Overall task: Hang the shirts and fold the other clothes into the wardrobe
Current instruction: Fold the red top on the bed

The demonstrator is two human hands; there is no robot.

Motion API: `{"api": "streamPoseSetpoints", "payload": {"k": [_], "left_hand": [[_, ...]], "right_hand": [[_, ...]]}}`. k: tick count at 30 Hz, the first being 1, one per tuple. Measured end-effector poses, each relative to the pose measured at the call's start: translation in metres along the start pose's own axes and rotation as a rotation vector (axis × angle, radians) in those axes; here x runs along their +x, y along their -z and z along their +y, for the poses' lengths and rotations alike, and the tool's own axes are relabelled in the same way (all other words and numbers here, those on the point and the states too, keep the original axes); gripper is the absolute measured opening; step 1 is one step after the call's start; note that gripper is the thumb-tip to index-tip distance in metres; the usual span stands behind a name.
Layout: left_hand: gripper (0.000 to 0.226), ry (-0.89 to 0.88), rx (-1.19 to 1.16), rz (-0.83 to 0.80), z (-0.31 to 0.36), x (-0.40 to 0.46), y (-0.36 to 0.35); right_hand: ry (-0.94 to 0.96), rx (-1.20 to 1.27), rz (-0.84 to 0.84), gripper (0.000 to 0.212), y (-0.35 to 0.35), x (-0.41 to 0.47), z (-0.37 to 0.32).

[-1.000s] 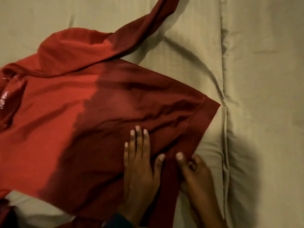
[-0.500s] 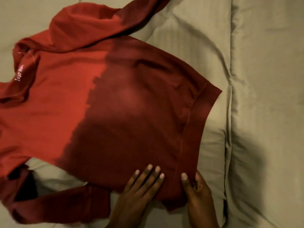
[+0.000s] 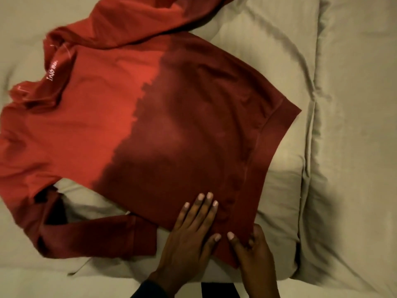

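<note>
A red sweatshirt (image 3: pixel 133 117), bright red near the collar and dark red toward the hem, lies spread flat on a beige bed. Its collar points left and its ribbed hem (image 3: pixel 272 151) runs down the right side. One sleeve reaches off the top, the other (image 3: pixel 90 235) bends along the near edge. My left hand (image 3: pixel 191 235) rests flat on the near corner of the body, fingers straight. My right hand (image 3: pixel 251 252) pinches the near corner of the hem, thumb on top and fingers curled beneath the cloth.
The beige duvet (image 3: pixel 352 147) covers the whole bed, with a deep stitched seam (image 3: pixel 309 147) running top to bottom just right of the sweatshirt. Puffy folds surround the garment.
The sweatshirt's body has been smoothed out flat and the near sleeve has come into view. Both hands slid back to the near hem corner.
</note>
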State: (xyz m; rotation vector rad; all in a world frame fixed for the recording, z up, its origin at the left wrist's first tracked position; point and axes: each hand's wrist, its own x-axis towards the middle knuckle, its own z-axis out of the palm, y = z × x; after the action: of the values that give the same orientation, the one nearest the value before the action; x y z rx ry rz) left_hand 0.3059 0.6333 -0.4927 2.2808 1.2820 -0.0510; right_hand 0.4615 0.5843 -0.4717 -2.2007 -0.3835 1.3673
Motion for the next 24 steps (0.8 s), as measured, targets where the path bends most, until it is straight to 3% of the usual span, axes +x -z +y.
{"api": "streamPoseSetpoints", "payload": {"k": [4,5,7,9,12,15,17,19,20,22,23,24], "left_hand": [[0.052,0.145,-0.091,0.162,-0.007,-0.006,0.013],[0.052,0.229,-0.131,0.224,-0.014,-0.009,0.020],[0.050,0.425,-0.193,0.347,-0.031,-0.019,0.034],[0.045,0.542,-0.221,0.443,-0.049,-0.030,0.045],[0.039,0.592,-0.355,0.559,-0.081,-0.046,0.057],[0.035,0.700,-0.542,0.624,-0.114,-0.056,0.073],[0.029,0.738,-0.554,0.680,-0.133,-0.058,0.086],[0.025,0.766,-0.534,0.694,-0.153,-0.057,0.094],[0.023,0.786,-0.555,0.681,-0.162,-0.056,0.097],[0.019,0.846,-0.661,0.623,-0.175,-0.056,0.102],[0.017,0.894,-0.747,0.593,-0.181,-0.055,0.105],[0.014,0.951,-0.858,0.582,-0.185,-0.053,0.109]], "right_hand": [[0.273,-0.484,0.524,0.043,-0.007,-0.011,-0.005],[0.392,-0.521,0.549,0.037,-0.010,-0.018,-0.010],[0.548,-0.440,0.349,0.023,-0.029,-0.033,-0.016],[0.594,-0.364,0.097,0.028,-0.060,-0.044,-0.024],[0.821,-0.528,-0.176,0.040,-0.116,-0.056,-0.039],[1.040,-0.808,-0.319,0.065,-0.172,-0.069,-0.056],[0.997,-0.884,-0.350,0.057,-0.197,-0.077,-0.058],[0.902,-0.945,-0.441,0.029,-0.212,-0.088,-0.055],[0.835,-0.980,-0.584,0.025,-0.216,-0.091,-0.053],[0.499,-0.914,-0.959,0.036,-0.218,-0.100,-0.051],[0.339,-0.859,-1.078,0.041,-0.219,-0.103,-0.052],[0.302,-0.821,-1.061,0.040,-0.223,-0.104,-0.053]]}}
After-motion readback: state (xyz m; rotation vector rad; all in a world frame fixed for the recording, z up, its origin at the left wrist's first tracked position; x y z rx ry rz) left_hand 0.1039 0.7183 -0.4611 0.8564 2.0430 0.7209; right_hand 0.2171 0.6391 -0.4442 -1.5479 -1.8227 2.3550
